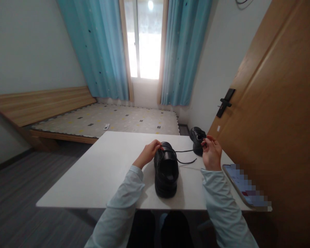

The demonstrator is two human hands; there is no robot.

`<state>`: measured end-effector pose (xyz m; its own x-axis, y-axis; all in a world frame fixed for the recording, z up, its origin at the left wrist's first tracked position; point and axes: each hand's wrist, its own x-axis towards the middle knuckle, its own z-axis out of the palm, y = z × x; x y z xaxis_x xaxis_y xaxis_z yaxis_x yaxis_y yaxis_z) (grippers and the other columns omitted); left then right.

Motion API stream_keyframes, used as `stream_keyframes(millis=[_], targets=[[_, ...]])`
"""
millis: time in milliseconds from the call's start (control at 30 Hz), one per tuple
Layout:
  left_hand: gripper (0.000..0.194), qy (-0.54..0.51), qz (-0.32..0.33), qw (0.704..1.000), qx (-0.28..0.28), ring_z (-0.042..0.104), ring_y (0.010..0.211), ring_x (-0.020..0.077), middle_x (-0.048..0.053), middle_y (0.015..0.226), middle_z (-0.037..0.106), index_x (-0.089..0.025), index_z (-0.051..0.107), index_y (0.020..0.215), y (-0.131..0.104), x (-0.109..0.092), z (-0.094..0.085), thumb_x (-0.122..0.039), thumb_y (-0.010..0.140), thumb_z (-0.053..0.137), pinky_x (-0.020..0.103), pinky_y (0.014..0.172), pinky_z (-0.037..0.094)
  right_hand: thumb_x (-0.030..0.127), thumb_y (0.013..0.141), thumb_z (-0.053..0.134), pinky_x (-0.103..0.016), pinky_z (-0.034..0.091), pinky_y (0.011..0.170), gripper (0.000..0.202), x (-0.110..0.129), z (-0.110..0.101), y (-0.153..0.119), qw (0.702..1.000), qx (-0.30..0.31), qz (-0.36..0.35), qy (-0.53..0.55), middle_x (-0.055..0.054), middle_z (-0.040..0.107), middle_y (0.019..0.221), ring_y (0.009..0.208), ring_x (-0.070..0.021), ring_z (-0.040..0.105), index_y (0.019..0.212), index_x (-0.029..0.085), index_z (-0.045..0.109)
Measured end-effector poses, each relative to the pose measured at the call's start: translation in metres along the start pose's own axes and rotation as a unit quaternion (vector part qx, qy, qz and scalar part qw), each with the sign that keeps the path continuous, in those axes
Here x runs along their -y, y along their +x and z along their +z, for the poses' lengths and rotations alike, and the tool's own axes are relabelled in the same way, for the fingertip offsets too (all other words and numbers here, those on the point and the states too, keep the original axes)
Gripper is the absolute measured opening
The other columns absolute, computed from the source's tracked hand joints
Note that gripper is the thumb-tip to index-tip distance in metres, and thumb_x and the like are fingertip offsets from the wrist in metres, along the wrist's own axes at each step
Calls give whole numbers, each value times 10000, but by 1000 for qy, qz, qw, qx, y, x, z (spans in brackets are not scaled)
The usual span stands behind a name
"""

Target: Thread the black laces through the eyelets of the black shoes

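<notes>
A black lace-up shoe [166, 179] stands on the white table [113, 165], its heel toward me and its opening facing up. My left hand [150, 153] is at the left side of its upper, fingers pinched at the lacing. A black shoelace [184, 151] stretches rightward from the shoe to my right hand [211, 154], whose fingers are closed on it. Another lace end lies loose on the table, right of the shoe. The second black shoe [195, 137] sits farther back, partly covered by my right hand.
A tablet-like device with a blurred screen [244, 186] lies along the table's right edge, beside a wooden door [276, 103]. Beyond the table stands a bed [134, 119] with a small white object [106, 126] on it. Blue curtains [103, 51] frame the window.
</notes>
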<state>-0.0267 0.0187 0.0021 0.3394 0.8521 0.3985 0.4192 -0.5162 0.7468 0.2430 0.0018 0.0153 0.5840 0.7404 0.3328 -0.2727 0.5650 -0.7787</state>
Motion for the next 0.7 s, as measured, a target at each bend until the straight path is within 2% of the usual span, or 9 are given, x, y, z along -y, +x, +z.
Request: stream_keyframes(millis=[100, 200, 300, 400, 467, 600, 700], targets=[[136, -2, 0, 1000, -6, 642, 816, 172, 27, 845, 707, -201, 532, 871, 0, 0, 0, -268, 879, 414, 303, 796, 477, 277, 676, 687, -233, 423, 617, 191, -9, 3, -7, 982, 54, -56, -175, -1, 628, 790, 678, -109, 544, 833, 172, 660], [136, -9, -6, 1000, -12, 647, 801, 169, 27, 832, 708, -198, 537, 876, 0, 2, 1, -271, 876, 422, 299, 781, 487, 329, 736, 616, -277, 434, 628, 196, -17, 5, -14, 925, 144, -87, -340, -42, 642, 806, 682, -148, 548, 813, 159, 676], [144, -14, -10, 1000, -19, 653, 802, 168, 27, 831, 709, -198, 546, 872, 0, 2, 1, -284, 877, 430, 294, 773, 494, 342, 766, 565, -319, 450, 647, 226, -22, 8, -20, 869, 220, -116, -427, -75, 645, 828, 689, -177, 560, 777, 148, 679], [146, -11, -7, 1000, -26, 653, 782, 162, 22, 816, 706, -195, 558, 865, 0, 2, 0, -289, 872, 446, 287, 763, 497, 345, 801, 538, -356, 463, 705, 233, -24, 11, -25, 839, 262, -143, -455, -84, 643, 820, 737, -202, 574, 765, 151, 664], [142, -10, -4, 999, -31, 649, 766, 156, 20, 801, 703, -191, 568, 860, 0, 1, -1, -283, 865, 460, 279, 750, 497, 358, 824, 536, -375, 467, 765, 232, -22, 15, -30, 834, 288, -147, -447, -84, 645, 854, 811, -215, 587, 798, 160, 653], [141, -22, 1, 999, -43, 640, 757, 153, 24, 789, 690, -183, 583, 861, 0, 1, -1, -274, 856, 475, 265, 721, 494, 403, 855, 538, -401, 444, 921, 292, -16, 21, -39, 838, 381, -110, -374, -85, 625, 1097, 1068, -229, 563, 1045, 194, 612], [141, -29, 4, 999, -43, 629, 750, 152, 22, 784, 677, -183, 583, 857, 1, 1, -1, -267, 856, 469, 265, 717, 484, 421, 847, 562, -418, 392, 1018, 435, -14, 24, -46, 822, 449, -82, -340, -92, 545, 1280, 1221, -235, 482, 1226, 213, 519]])
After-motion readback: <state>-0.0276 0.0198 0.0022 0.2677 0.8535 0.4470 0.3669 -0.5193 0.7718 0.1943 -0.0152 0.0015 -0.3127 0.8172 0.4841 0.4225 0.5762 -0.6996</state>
